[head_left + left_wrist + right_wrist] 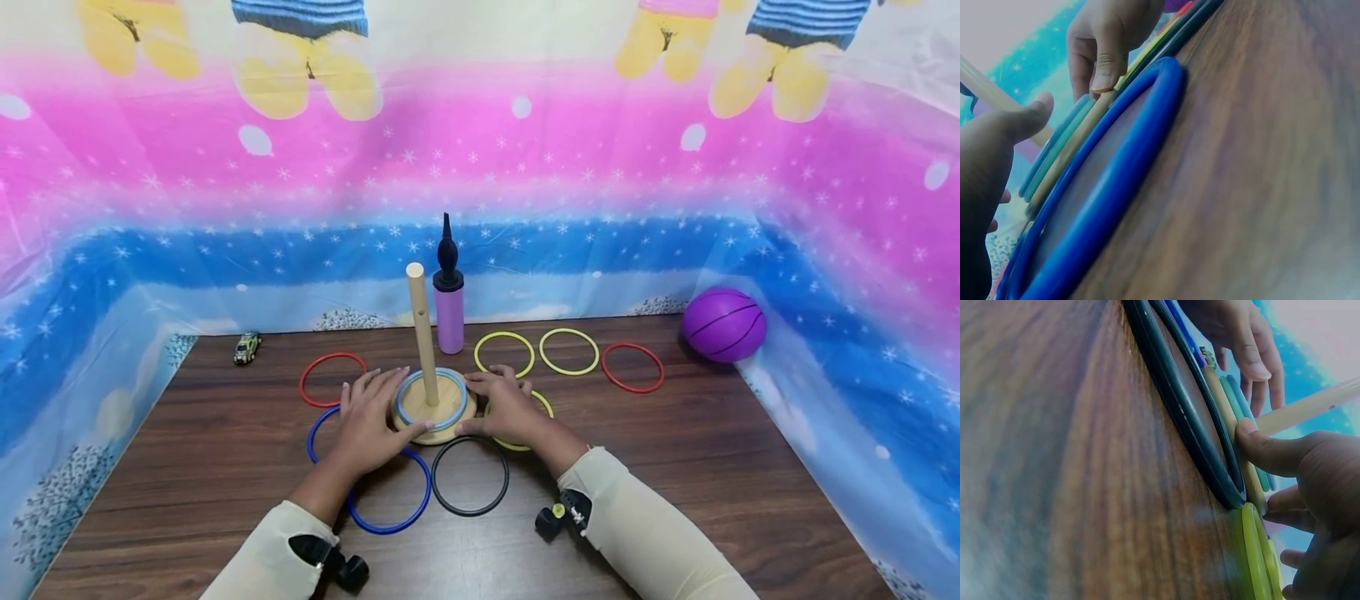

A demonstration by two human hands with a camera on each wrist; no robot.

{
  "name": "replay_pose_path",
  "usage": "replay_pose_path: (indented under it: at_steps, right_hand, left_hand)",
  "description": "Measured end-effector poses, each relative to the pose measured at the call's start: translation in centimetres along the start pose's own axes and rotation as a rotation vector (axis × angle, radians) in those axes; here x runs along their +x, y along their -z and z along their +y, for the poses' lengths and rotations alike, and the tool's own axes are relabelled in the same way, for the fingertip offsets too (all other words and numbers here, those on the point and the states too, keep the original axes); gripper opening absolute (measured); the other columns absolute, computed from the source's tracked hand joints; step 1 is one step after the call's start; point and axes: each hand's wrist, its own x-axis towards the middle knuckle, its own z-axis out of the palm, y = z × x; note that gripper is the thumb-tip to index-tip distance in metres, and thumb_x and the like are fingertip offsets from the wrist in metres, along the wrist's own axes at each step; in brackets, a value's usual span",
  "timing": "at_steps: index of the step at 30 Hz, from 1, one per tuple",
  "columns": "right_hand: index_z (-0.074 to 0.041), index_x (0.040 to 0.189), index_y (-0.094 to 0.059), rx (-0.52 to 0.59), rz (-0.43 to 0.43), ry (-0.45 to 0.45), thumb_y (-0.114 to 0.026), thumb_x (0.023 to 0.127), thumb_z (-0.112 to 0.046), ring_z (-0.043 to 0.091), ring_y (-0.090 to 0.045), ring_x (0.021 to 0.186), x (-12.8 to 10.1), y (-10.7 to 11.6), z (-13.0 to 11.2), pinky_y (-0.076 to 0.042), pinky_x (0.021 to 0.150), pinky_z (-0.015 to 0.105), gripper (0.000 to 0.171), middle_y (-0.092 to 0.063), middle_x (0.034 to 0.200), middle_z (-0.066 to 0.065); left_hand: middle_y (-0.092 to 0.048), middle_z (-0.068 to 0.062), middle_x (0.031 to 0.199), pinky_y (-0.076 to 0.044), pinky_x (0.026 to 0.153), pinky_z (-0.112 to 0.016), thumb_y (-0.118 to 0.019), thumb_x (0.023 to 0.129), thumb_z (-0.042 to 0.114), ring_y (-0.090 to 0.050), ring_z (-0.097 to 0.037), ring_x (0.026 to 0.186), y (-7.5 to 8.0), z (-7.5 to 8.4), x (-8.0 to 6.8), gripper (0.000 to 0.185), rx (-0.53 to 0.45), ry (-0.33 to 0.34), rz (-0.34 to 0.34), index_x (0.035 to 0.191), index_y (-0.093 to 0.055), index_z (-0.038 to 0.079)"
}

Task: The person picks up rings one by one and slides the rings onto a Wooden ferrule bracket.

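While both hands bracket the wooden base (435, 414), the left hand (372, 421) lies flat with fingers straight, thumb tip at the base's near rim; the right hand (504, 407) mirrors it, thumb pressed to the rim, gripping nothing. A light blue ring (431, 398) sits on the base around the upright peg (422, 333). Base and peg look stiff, light and top-heavy, so the disc's rim seems the safest hold. Everything stands mid-table (675, 467), with a blue ring (371, 479) and black ring (470, 476) toward the near edge, and a pump (448, 300) at the far edge.
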Motion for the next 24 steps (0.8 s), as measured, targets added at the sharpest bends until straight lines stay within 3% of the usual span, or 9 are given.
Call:
replay_pose_path:
  at_steps: [6,15,24]
  right_hand:
    - [-0.012,0.156,-0.062,0.0,0.002,0.01,-0.093,0.088,-0.044,0.044,-0.026,0.165,0.0,-0.1,0.2,-0.022,0.122,0.071,0.082,-0.056,0.166,0.004]
    - [-0.01,0.156,-0.062,0.006,0.004,0.011,-0.094,0.087,-0.044,0.044,-0.025,0.165,0.2,-0.1,0.1,-0.02,0.123,0.072,0.083,-0.056,0.167,0.004]
    - [-0.013,0.157,-0.061,0.004,-0.005,0.006,-0.093,0.088,-0.045,0.046,-0.024,0.166,0.0,0.0,0.0,-0.019,0.124,0.076,0.083,-0.055,0.168,0.004]
  left_hand:
    - [-0.053,-0.018,0.165,-0.014,0.123,-0.089,-0.087,0.09,0.054,-0.04,-0.052,0.154,0.6,-0.6,0.0,0.09,0.032,-0.005,0.035,0.163,-0.053,0.014]
    - [-0.049,-0.024,0.165,-0.013,0.123,-0.09,-0.086,0.092,0.047,-0.039,-0.056,0.151,2.1,-3.6,0.2,0.084,0.066,0.08,0.115,0.161,-0.055,0.01]
    - [-0.056,-0.021,0.159,-0.013,0.119,-0.092,-0.09,0.089,0.039,-0.04,-0.057,0.148,4.1,-6.0,-2.1,0.072,0.026,-0.014,0.138,0.151,-0.064,0.012]
